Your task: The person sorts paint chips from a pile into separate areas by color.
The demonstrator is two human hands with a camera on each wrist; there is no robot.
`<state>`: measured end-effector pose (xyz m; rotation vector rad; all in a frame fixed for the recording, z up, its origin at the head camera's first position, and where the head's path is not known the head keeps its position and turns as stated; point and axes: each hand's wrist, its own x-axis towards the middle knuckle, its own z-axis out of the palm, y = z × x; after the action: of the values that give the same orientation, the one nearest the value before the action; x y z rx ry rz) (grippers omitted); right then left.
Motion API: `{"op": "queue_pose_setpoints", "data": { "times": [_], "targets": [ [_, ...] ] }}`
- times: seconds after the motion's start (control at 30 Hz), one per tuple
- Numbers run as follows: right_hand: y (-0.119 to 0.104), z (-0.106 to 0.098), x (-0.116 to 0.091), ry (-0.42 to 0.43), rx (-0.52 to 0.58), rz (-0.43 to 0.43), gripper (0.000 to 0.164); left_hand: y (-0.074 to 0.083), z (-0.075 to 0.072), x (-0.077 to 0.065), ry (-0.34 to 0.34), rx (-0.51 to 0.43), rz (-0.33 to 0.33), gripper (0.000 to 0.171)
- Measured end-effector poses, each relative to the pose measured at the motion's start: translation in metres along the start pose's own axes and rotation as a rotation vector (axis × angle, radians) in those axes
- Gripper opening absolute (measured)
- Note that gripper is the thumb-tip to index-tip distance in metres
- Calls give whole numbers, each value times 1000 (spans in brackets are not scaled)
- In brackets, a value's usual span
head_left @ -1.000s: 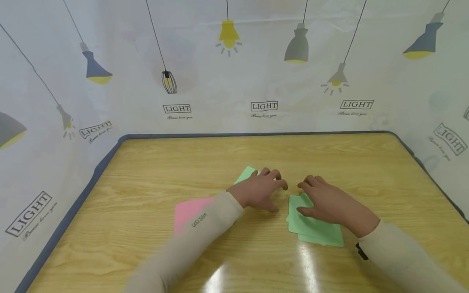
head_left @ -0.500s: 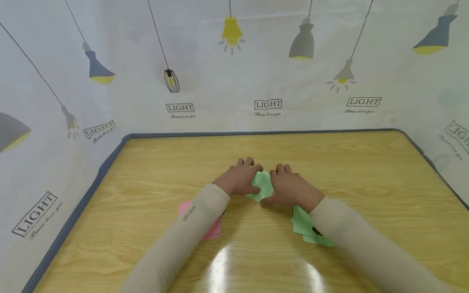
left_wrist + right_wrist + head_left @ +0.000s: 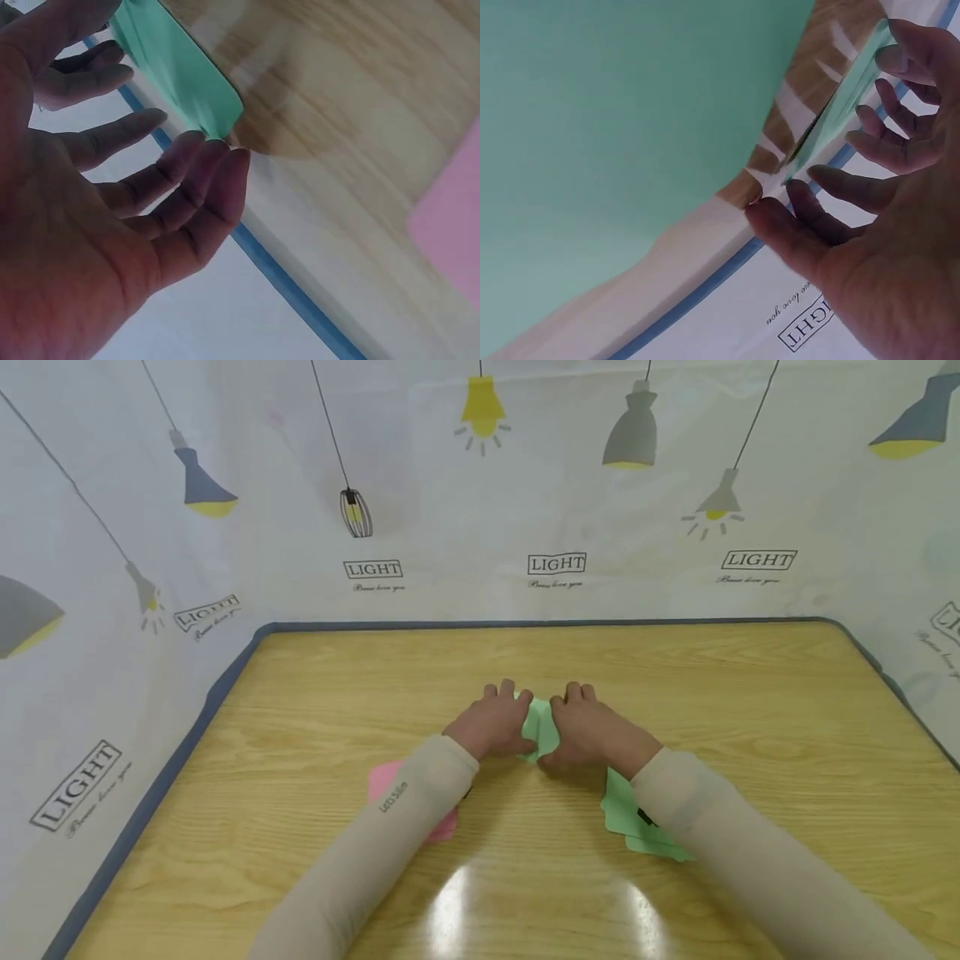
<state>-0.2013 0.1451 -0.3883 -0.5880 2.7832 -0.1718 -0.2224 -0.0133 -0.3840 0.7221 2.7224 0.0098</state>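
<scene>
A thin green sheet of paper (image 3: 540, 727), bowed upward in the middle, stands between my two hands. My left hand (image 3: 491, 725) holds its left side, the thumb at the near edge and the fingers at the far edge. Its fingertips (image 3: 217, 154) meet the sheet's corner in the left wrist view. My right hand (image 3: 596, 728) holds the opposite side the same way. In the right wrist view, the sheet (image 3: 840, 105) shows as a narrow strip between the fingers. The hands cover both of its ends.
Several overlapping green sheets (image 3: 626, 810) lie under my right forearm, filling much of the right wrist view. Pink sheets (image 3: 386, 774) are partly hidden by my left sleeve. The wooden table (image 3: 337, 693) has a blue edge along the lamp-printed backdrop (image 3: 442, 527).
My right hand has moved left from the green stack to the single sheet, and my left hand has shifted left onto it. The sheet now looks narrower and more bowed between them.
</scene>
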Motion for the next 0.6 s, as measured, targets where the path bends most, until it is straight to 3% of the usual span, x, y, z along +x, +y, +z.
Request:
{"op": "queue_pose_setpoints", "data": {
  "times": [0.2,0.4,0.6],
  "targets": [
    [5,5,-1,64,-2,-64,88,-8,5,-2,27,10,68,79],
    [8,10,-4,142,-6,-124,87,-14,4,-2,-29,-55,124,98],
    [10,9,-6,150,-13,-147,84,-15,5,0,-29,-16,184,95]
  ]
}}
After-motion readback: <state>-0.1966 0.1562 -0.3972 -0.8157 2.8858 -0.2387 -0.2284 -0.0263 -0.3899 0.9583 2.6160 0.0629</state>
